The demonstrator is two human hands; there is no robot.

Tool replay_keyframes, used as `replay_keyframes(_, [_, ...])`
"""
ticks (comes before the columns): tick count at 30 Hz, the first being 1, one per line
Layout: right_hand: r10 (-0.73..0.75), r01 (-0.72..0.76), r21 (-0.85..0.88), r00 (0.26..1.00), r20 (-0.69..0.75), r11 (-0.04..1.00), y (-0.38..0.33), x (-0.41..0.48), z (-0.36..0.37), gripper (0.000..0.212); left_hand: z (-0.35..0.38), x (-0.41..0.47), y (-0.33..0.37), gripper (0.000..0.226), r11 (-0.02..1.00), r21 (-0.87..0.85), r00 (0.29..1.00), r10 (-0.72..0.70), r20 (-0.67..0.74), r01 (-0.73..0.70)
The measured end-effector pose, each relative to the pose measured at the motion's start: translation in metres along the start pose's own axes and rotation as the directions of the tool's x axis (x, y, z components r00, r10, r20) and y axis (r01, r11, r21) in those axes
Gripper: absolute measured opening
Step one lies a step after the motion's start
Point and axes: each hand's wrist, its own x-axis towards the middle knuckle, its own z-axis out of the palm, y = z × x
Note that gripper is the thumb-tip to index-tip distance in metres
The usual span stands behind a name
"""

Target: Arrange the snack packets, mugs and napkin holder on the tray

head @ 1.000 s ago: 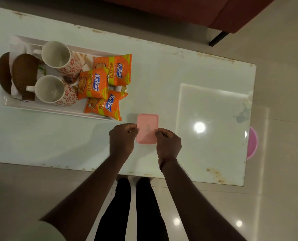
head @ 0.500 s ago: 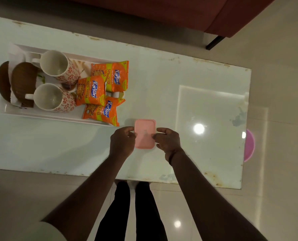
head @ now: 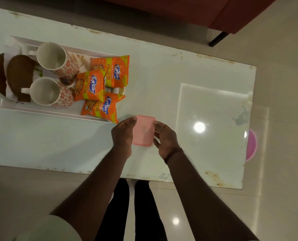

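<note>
Now both hands are gripping a pink lid over the pale surface.

Left hand point(head: 123, 134) and right hand point(head: 164, 138) are closing on opposite long edges of the pink lid point(head: 143, 130), just beside the white tray point(head: 40, 111). Sitting on that tray are three orange Kurkure packets point(head: 90, 86), overlapping one another, two floral mugs point(head: 47, 91) tilted on their sides, and the brown wooden napkin holder point(head: 17, 73) at its left end.

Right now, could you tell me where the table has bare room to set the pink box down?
The white glass table is bare along its near edge, left of the left hand, and across its right half, beyond the right hand. The white tray is crowded: two floral mugs, three orange snack packets and the brown napkin holder fill it.
</note>
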Motion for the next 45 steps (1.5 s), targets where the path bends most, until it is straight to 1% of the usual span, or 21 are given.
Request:
replay_keyframes(2, [-0.053, 0.053, 0.004, 0.998, -0.019, 0.999, 0.004, 0.002, 0.002, 0.009, 0.0, 0.002, 0.002, 0.033, 1.0, 0.009, 1.0, -0.014, 0.002, 0.014])
replay_keyframes(7, [-0.169, 0.165, -0.061, 0.982, -0.081, 0.984, 0.009, 0.008, 0.008, 0.016, 0.004, 0.004, 0.004, 0.031, 0.999, 0.047, 1.0, -0.004, -0.012, 0.005])
replay_keyframes(10, [-0.22, 0.211, -0.089, 0.971, -0.099, 0.973, 0.007, 0.008, 0.008, 0.013, 0.003, 0.005, 0.002, 0.032, 0.994, 0.089, 0.998, 0.061, -0.017, -0.059])
replay_keyframes(12, [-0.247, 0.236, -0.12, 0.965, -0.086, 0.964, 0.007, 0.005, 0.004, 0.008, 0.0, 0.003, 0.0, 0.029, 0.992, 0.104, 0.998, 0.068, 0.012, -0.069])
replay_keyframes(13, [-0.25, 0.239, -0.137, 0.966, -0.069, 0.961, 0.008, 0.004, 0.001, 0.012, -0.002, 0.0, -0.002, 0.024, 0.994, 0.096, 0.998, 0.057, 0.041, -0.06])
replay_keyframes(14, [-0.239, 0.231, -0.145, 0.97, -0.047, 0.962, 0.01, 0.001, -0.003, 0.022, -0.005, -0.005, -0.005, 0.019, 0.993, 0.098, 0.997, 0.052, 0.064, -0.058])
replay_keyframes(15, [-0.223, 0.216, -0.158, 0.974, -0.029, 0.964, 0.013, -0.001, -0.006, 0.032, -0.009, -0.01, -0.01, 0.021, 0.992, 0.114, 0.996, 0.053, 0.075, -0.062])
replay_keyframes(16, [-0.212, 0.205, -0.177, 0.977, -0.018, 0.962, 0.017, -0.004, -0.01, 0.038, -0.012, -0.015, -0.016, 0.03, 0.989, 0.132, 0.996, 0.053, 0.077, -0.063])
replay_keyframes(17, [-0.21, 0.203, -0.205, 0.978, -0.012, 0.957, 0.022, -0.006, -0.014, 0.039, -0.016, -0.02, -0.023, 0.039, 0.988, 0.147, 0.997, 0.047, 0.067, -0.057])
replay_keyframes(18, [-0.213, 0.205, -0.233, 0.977, -0.012, 0.951, 0.027, -0.009, -0.017, 0.036, -0.018, -0.023, -0.03, 0.043, 0.984, 0.17, 0.997, 0.05, 0.061, -0.059])
replay_keyframes(20, [-0.222, 0.208, -0.262, 0.975, -0.026, 0.942, 0.037, -0.013, -0.021, 0.028, -0.021, -0.026, -0.042, 0.04, 0.97, 0.232, 0.996, 0.063, 0.062, -0.076])
replay_keyframes(24, [-0.209, 0.181, -0.216, 0.971, -0.116, 0.959, 0.049, -0.012, -0.023, 0.012, -0.021, -0.023, -0.05, 0.026, 0.957, 0.277, 0.996, 0.075, 0.047, -0.085])
replay_keyframes(27, [-0.175, 0.153, -0.171, 0.977, -0.124, 0.973, 0.049, -0.01, -0.021, 0.002, -0.02, -0.021, -0.05, 0.021, 0.945, 0.313, 0.995, 0.091, 0.036, -0.097])
replay_keyframes(30, [-0.163, 0.142, -0.148, 0.975, -0.148, 0.979, 0.044, -0.01, -0.018, 0.002, -0.014, -0.021, -0.044, 0.024, 0.949, 0.292, 0.993, 0.117, 0.009, -0.114])
replay_keyframes(36, [-0.232, 0.215, -0.131, 0.963, -0.138, 0.968, 0.003, 0.006, 0.003, 0.007, 0.015, -0.012, -0.01, 0.026, 0.981, 0.124, 0.981, 0.162, -0.105, -0.149])
replay_keyframes(41, [-0.231, 0.211, -0.147, 0.963, -0.135, 0.966, -0.017, 0.021, 0.021, 0.004, 0.037, 0.0, 0.006, 0.022, 0.994, 0.041, 0.962, 0.108, -0.252, -0.101])
replay_keyframes(45, [-0.193, 0.166, -0.159, 0.965, -0.175, 0.973, -0.012, 0.027, 0.024, 0.003, 0.041, 0.001, 0.005, 0.026, 0.996, 0.062, 0.961, 0.076, -0.265, -0.062])
